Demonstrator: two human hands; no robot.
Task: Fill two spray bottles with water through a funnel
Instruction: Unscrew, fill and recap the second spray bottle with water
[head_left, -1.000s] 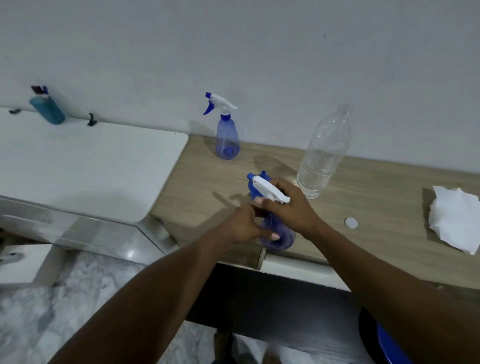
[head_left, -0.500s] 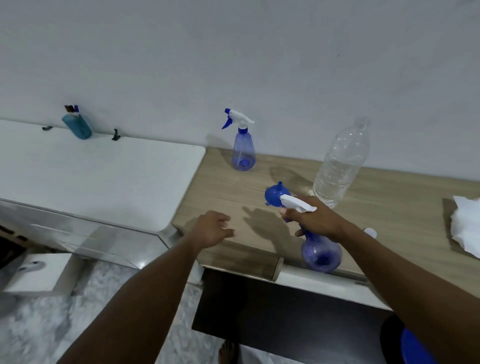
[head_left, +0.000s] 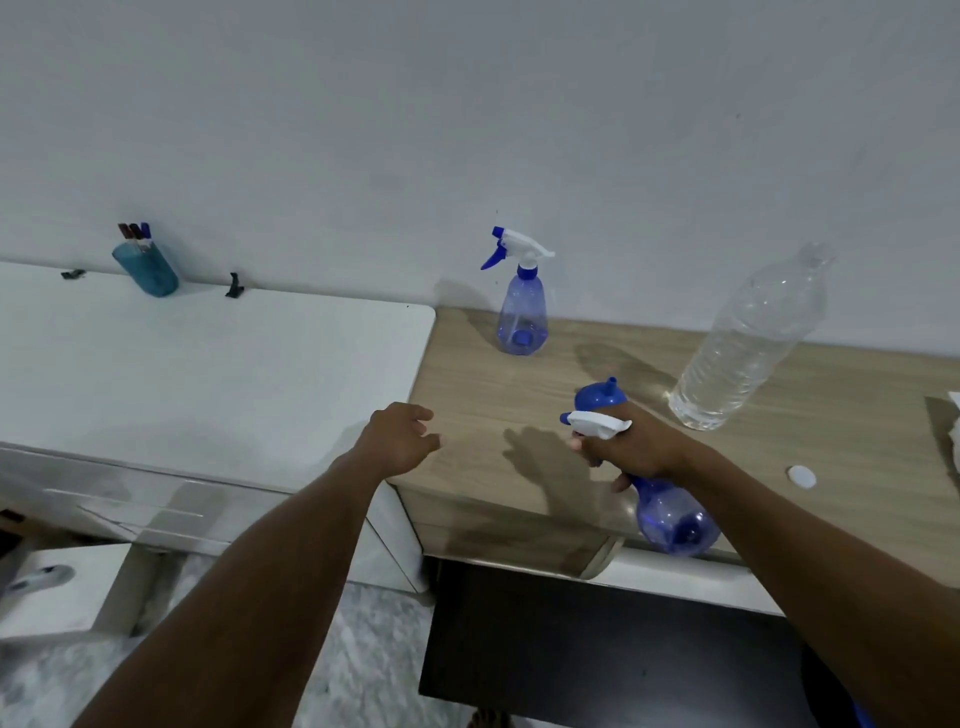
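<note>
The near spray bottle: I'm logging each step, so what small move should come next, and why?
Probably bring the free left hand back to steady the near spray bottle so the right hand, gripping its neck under the white trigger head, can twist the head off. The head is on, the blue funnel waits behind it, and the water bottle stands uncapped.

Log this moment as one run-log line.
right hand: grips near spray bottle by neck | left hand: open, empty | far spray bottle: upright by wall | water bottle: uncapped
</note>
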